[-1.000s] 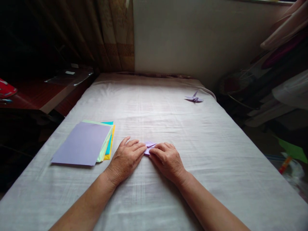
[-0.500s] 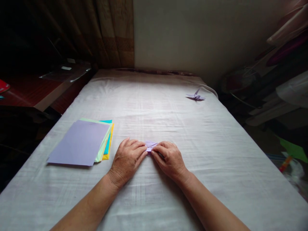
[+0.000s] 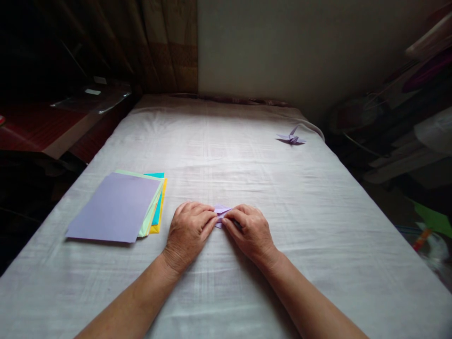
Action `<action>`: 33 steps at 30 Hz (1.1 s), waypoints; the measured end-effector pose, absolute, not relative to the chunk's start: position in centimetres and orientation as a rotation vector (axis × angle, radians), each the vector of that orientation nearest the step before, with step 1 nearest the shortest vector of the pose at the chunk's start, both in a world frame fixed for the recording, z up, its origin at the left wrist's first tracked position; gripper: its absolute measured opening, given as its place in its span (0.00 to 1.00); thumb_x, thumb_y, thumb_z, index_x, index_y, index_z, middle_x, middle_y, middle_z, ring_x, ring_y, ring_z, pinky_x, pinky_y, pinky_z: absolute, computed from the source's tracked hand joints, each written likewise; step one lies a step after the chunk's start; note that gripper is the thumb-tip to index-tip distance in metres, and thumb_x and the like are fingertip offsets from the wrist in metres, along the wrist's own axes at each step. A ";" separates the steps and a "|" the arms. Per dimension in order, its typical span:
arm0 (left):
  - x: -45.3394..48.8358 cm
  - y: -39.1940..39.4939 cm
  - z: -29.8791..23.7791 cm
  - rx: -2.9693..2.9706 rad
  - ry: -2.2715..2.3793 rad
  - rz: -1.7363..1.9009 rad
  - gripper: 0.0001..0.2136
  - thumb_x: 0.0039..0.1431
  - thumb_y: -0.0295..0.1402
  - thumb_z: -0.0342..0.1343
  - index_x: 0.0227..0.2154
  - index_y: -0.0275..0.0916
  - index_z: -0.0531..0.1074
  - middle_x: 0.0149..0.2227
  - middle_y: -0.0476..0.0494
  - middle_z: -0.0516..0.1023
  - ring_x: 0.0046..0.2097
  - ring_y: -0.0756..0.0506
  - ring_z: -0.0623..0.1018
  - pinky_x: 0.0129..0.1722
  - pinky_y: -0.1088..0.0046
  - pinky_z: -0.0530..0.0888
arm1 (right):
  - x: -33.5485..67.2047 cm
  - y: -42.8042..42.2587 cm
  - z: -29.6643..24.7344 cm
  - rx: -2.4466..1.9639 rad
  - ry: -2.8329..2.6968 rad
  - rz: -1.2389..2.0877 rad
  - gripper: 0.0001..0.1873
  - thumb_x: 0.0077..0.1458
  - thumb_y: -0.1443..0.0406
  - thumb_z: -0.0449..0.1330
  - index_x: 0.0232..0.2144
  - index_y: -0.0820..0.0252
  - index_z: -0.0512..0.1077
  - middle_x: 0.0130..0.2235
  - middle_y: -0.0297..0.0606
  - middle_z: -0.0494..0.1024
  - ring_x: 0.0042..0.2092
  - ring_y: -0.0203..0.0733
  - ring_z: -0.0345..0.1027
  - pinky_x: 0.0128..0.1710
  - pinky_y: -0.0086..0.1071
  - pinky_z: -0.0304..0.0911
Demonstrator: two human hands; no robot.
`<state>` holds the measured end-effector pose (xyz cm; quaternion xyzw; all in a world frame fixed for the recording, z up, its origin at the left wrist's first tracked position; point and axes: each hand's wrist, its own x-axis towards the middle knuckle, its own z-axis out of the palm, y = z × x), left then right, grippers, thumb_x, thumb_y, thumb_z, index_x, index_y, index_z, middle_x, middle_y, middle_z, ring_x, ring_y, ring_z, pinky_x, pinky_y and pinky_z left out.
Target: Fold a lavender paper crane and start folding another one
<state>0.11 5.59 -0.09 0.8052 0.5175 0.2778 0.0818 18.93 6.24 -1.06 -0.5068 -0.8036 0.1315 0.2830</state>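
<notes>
A small folded piece of purple origami paper point(image 3: 221, 209) lies on the cloth between my hands, partly covered by the fingers. My left hand point(image 3: 191, 225) grips its left side, thumb and fingertips pressed together. On the opposite side, my right hand point(image 3: 249, 229) pinches the paper between thumb and curled fingers. Folds and a flap show in the gap, but the exact shape is hidden. To the left sits a stack of coloured paper sheets point(image 3: 113, 207), purple on top, with green, teal and yellow edges below. A folded purple paper crane point(image 3: 292, 138) rests far off at the right.
A pale checked cloth point(image 3: 318, 245) covers the table. Beyond its left edge stands a reddish wooden surface point(image 3: 31, 132) with a clear plastic sleeve point(image 3: 95, 100) on it. A brown curtain point(image 3: 169, 52) hangs behind. Dim clutter and a green sheet point(image 3: 432, 217) lie past the right edge.
The view has shifted slightly. Between my fingers, the purple paper's flap has shifted, and its front edge shows differently. Both hands keep their hold in nearly the same place.
</notes>
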 end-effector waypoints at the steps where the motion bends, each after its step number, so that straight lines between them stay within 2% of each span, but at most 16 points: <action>1: 0.1 5.6 -0.1 2.408 1.547 0.831 0.04 0.62 0.32 0.58 0.35 0.43 0.77 0.41 0.49 0.82 0.44 0.44 0.76 0.51 0.60 0.67 | 19.0 6.2 -1.0 -1.344 -2.148 0.374 0.05 0.59 0.63 0.61 0.31 0.55 0.75 0.32 0.35 0.77 0.36 0.40 0.70 0.39 0.33 0.58; 16: 0.1 5.5 0.2 2.379 1.554 0.817 0.02 0.62 0.32 0.58 0.35 0.43 0.76 0.41 0.48 0.81 0.45 0.43 0.75 0.49 0.61 0.67 | 18.2 6.1 -0.6 -1.460 -2.091 0.355 0.06 0.56 0.66 0.61 0.27 0.56 0.73 0.29 0.34 0.75 0.35 0.41 0.68 0.38 0.34 0.55; 33: 0.4 5.7 0.3 2.290 1.642 0.755 0.02 0.59 0.30 0.61 0.33 0.43 0.73 0.38 0.49 0.80 0.44 0.43 0.74 0.48 0.61 0.65 | 17.6 6.0 -0.5 -1.584 -2.048 0.377 0.04 0.56 0.65 0.63 0.28 0.55 0.73 0.30 0.32 0.75 0.36 0.42 0.67 0.37 0.35 0.51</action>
